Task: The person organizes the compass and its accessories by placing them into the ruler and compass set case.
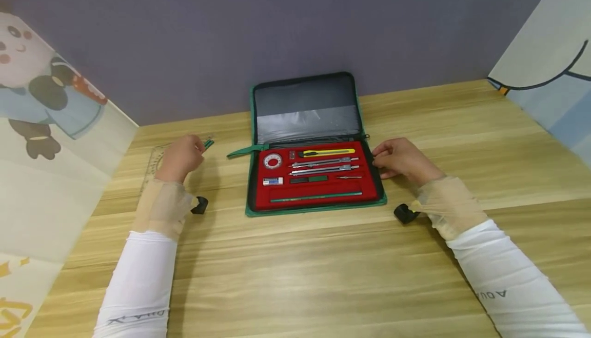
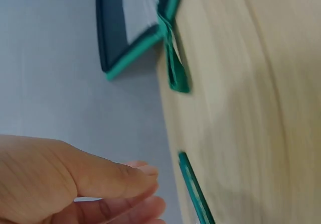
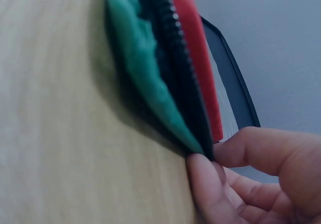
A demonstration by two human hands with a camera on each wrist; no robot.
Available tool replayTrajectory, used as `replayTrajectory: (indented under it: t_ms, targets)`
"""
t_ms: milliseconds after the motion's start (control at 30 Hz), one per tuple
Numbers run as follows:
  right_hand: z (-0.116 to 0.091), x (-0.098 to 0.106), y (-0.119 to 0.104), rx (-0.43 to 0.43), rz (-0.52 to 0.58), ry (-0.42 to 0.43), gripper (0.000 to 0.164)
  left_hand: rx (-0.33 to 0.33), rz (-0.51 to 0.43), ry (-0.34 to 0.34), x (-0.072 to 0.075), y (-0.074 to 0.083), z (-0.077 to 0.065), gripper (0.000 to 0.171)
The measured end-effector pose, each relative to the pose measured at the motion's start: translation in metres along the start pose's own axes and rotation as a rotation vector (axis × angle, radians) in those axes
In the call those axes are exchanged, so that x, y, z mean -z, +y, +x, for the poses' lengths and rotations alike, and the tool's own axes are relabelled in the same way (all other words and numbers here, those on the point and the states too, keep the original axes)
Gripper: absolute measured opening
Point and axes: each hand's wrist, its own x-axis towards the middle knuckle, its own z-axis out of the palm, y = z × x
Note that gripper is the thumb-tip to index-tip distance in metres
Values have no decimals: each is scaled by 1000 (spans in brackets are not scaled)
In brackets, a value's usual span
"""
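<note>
A green zippered case [image 1: 318,207] lies unfolded on the table, its lid [image 1: 300,99] leaning against the wall. In its red tray sit a yellow utility knife [image 1: 330,152], two silver compasses [image 1: 323,166], a white eraser [image 1: 272,181], a round white dial [image 1: 272,161] and a green pencil [image 1: 318,197]. My right hand [image 1: 401,159] pinches the right edge of the case between thumb and fingers. Left of the case, my left hand [image 1: 181,156] hovers near green pencils [image 2: 196,189] on the table. Its thumb and fingers are close together, with nothing visible between them.
A clear plastic ruler [image 1: 151,166] with a scale lies partly hidden behind my left hand. From the left side of the case a green strap [image 1: 242,151] sticks out. A grey wall [image 1: 194,45] borders the wooden table [image 1: 295,271] at the back.
</note>
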Motion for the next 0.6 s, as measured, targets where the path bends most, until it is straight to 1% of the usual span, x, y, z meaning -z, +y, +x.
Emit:
replayTrajectory:
  t_ms: [100, 200, 400, 500, 533, 600]
  targets:
    - [0, 1, -1, 7, 1, -2, 35, 7, 33, 13, 1, -12, 0, 37]
    - [-1, 0, 0, 17, 3, 5, 34, 1, 71, 23, 2, -21, -1, 34]
    - [-3, -1, 1, 22, 4, 11, 34, 3, 74, 10, 2, -33, -2, 28]
    - [-2, -1, 1, 18, 4, 10, 34, 9, 88, 11, 0, -36, -1, 9]
    - [-2, -1, 1, 18, 4, 9, 34, 7, 95, 18, -1, -37, -1, 7]
    - [-2, 0, 1, 24, 3, 11, 34, 8, 101, 14, -1, -37, 0, 21]
